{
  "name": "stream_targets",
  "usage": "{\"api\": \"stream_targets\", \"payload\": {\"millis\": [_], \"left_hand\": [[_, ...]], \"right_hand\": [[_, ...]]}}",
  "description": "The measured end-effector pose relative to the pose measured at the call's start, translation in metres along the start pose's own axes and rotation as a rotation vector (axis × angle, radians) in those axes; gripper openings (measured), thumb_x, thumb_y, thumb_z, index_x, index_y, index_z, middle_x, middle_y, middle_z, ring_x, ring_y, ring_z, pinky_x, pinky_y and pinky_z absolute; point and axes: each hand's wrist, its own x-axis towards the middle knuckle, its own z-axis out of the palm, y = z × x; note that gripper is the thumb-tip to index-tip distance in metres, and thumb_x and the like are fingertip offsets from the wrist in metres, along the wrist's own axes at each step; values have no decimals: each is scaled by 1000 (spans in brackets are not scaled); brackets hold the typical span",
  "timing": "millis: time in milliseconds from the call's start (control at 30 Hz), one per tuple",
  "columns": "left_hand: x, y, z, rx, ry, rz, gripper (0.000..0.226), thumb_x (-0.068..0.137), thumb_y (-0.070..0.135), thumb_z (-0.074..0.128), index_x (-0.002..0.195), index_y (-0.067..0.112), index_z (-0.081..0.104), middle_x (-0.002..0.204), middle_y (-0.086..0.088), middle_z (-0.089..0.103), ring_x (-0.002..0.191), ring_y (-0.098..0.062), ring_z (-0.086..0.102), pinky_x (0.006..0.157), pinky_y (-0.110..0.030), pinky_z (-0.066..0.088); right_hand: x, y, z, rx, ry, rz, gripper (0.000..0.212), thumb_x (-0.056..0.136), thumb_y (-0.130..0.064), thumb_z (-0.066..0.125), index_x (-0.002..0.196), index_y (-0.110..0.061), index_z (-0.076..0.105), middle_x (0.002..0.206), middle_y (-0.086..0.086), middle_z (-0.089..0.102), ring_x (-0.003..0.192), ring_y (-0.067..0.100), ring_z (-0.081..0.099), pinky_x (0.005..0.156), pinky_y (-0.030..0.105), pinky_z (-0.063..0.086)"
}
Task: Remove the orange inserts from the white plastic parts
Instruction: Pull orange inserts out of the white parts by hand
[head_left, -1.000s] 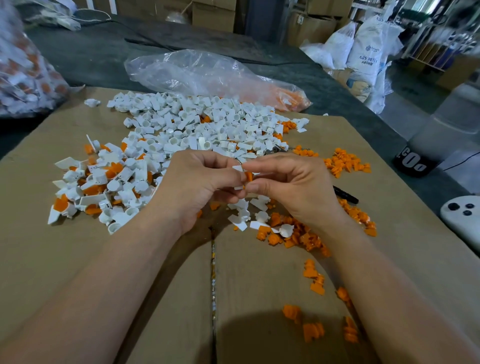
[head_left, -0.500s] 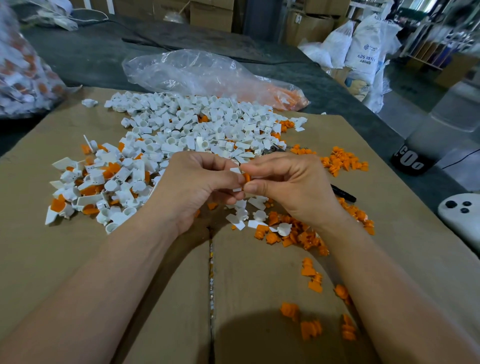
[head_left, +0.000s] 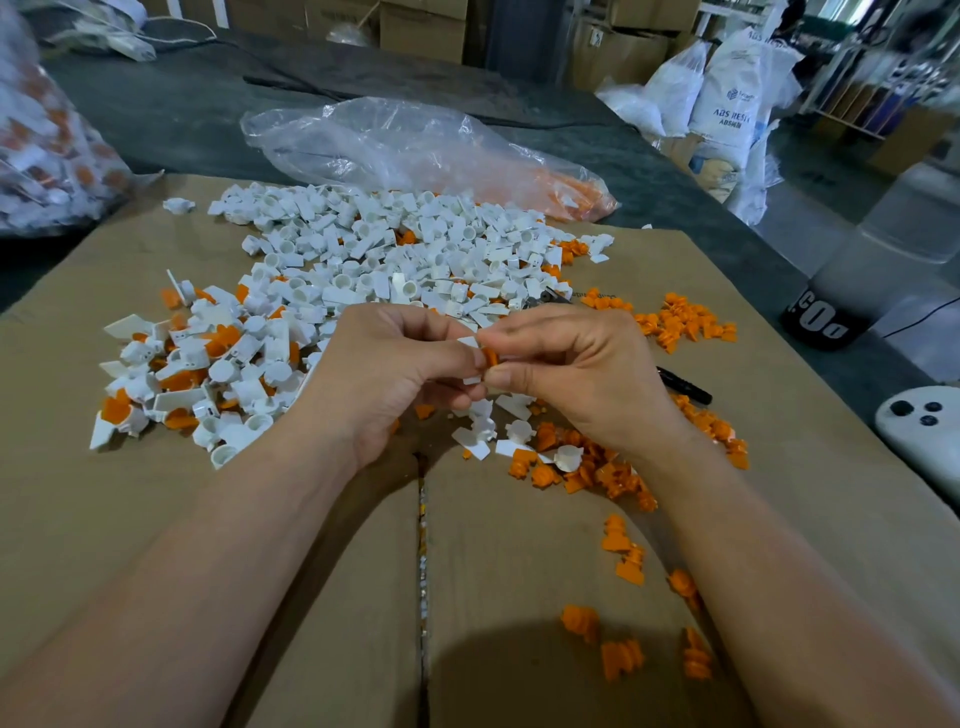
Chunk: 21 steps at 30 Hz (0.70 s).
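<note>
Head view: orange insert pinched between left hand and right hand.

Eased orange insert a shade further out of white part with right hand; shows slightly more orange face between the thumb tips than one second ago. Drifted both hands a hair toward the body, away from the white pile, left hand moving in step and gripping the part, so the pinch now sits just a little farther off the pile's near edge. Shifts very small throughout, close to the limit of what can be told.
</note>
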Motion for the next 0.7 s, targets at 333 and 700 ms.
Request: {"api": "stream_targets", "payload": {"millis": [333,700], "left_hand": [[3,1,-1,-99,69,1,16,71,-10,67,64,3,61,49,-7,61,45,-17,62,43,-18,50],[2,-1,0,-109,66,16,13,73,-8,66,69,3,60,49,-3,61,46,-15,63,44,-18,51]], "right_hand": [[3,0,-36,-263,176,268,43,67,-50,66,107,-38,61,97,-19,64,85,-7,61,72,8,48],[0,10,-63,-818,-235,792,97,44,-76,45,122,-18,50,113,2,57,87,11,46,79,30,41]]}}
